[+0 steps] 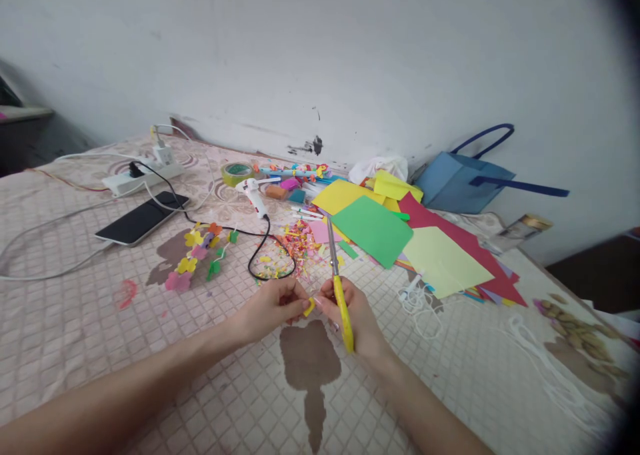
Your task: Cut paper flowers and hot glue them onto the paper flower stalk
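Observation:
My left hand (273,305) pinches a small yellow paper piece (310,306) between its fingertips, low over the quilted bed cover. My right hand (357,318) grips yellow-handled scissors (339,288), blades pointing away from me, and its fingers also touch the yellow piece. A heap of colourful paper scraps (297,245) lies just beyond both hands. A string of paper flowers (197,255) rests to the left of them.
Stacked coloured paper sheets (385,232) lie to the right, a white glue gun (254,195) with a black cord behind. A phone (143,218), a power strip (140,175), a tape roll (237,172), a blue bag (463,182) and white string (415,302) surround the area.

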### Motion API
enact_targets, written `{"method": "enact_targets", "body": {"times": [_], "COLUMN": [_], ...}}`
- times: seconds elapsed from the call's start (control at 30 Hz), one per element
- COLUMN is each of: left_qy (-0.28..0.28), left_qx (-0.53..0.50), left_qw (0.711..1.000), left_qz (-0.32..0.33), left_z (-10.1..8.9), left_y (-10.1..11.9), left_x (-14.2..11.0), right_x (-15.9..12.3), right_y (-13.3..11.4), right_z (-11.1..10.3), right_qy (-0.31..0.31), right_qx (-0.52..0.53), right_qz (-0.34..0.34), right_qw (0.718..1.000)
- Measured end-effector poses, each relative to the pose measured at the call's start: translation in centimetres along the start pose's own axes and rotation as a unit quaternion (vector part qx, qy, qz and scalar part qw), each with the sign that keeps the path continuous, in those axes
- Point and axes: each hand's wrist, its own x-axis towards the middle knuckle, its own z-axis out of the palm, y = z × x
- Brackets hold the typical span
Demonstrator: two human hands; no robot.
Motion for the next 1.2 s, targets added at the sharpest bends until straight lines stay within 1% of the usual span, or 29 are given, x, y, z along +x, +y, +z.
{"method": "enact_targets", "body": {"times": [0.13, 0.33, 0.47, 0.53, 0.6, 0.7, 0.8, 0.93, 1.03, 1.13, 1.2], "left_qy": [0.021, 0.013, 0.019, 0.038, 0.061, 0.090, 0.105, 0.126, 0.141, 0.152, 0.154], "left_qx": [-0.028, -0.027, -0.048, -0.071, -0.097, -0.134, -0.164, -0.205, -0.217, -0.225, -0.229], "left_qw": [0.999, 1.000, 0.998, 0.996, 0.993, 0.987, 0.981, 0.969, 0.964, 0.960, 0.959], "left_qz": [-0.013, -0.009, -0.029, -0.029, -0.022, -0.007, 0.022, 0.053, 0.065, 0.065, 0.064], "left_z": [0.1, 0.3, -0.1, -0.5, -0.9, -1.5, -1.9, -2.1, -2.1, -2.1, -2.1], "left_y": [0.3, 0.6, 1.0, 1.3, 1.6, 1.9, 2.1, 2.6, 3.0, 3.3, 3.4], "left_x": [0.0, -0.4, -0.3, -0.2, -0.1, -0.1, -0.1, -0.2, -0.2, -0.3, -0.3], "right_x": [-0.1, -0.6, -0.4, -0.3, -0.3, -0.6, -1.2, -1.8, -2.0, -2.0, -2.0], "right_y": [0.0, -0.5, -0.3, -0.3, -0.3, -0.5, -0.8, -1.2, -1.3, -1.0, -0.8], "right_z": [-0.1, 0.4, -0.1, -0.5, -0.9, -1.1, -1.0, -0.6, -0.5, -0.5, -0.6], "right_qy": [-0.007, -0.007, 0.016, 0.006, -0.010, -0.036, -0.070, -0.105, -0.114, -0.118, -0.099], "right_qx": [0.022, 0.000, 0.027, 0.028, 0.002, -0.081, -0.162, -0.227, -0.241, -0.234, -0.205], "right_qz": [-0.012, -0.002, -0.020, -0.031, -0.035, -0.046, -0.053, -0.041, -0.041, -0.035, -0.035], "right_qw": [1.000, 1.000, 0.999, 0.999, 0.999, 0.995, 0.983, 0.967, 0.963, 0.965, 0.973]}}
